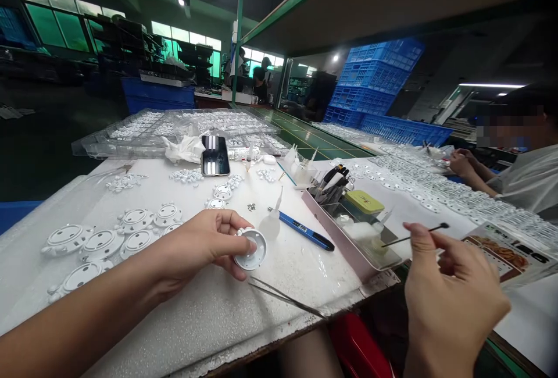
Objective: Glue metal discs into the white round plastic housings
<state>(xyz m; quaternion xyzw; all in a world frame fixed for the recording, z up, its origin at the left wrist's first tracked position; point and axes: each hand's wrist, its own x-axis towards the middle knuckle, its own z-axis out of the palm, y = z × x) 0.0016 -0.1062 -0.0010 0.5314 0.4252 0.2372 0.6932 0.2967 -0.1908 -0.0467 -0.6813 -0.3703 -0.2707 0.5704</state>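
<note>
My left hand (222, 241) holds a round white plastic part (258, 250) above the foam-covered table, thumb pressed inside its hollow. Raised at the right, my right hand (453, 285) pinches a thin dark stick (399, 241) with a small black tip. Below the white part lie metal tweezers (285, 298). A blue pen (300, 228) and a small white bottle with a pointed nozzle (271, 222) rest beyond it. Several similar round white parts (102, 243) are spread left of the held one, partly behind my left forearm.
A pink-edged tool box (335, 238) stands between my hands. A phone (215, 156), crumpled tissue (185, 148) and clear trays of white parts (143, 128) lie farther back. At right are a printed box (508, 256) and another person (523, 174). Blue crates (370, 81) are stacked behind.
</note>
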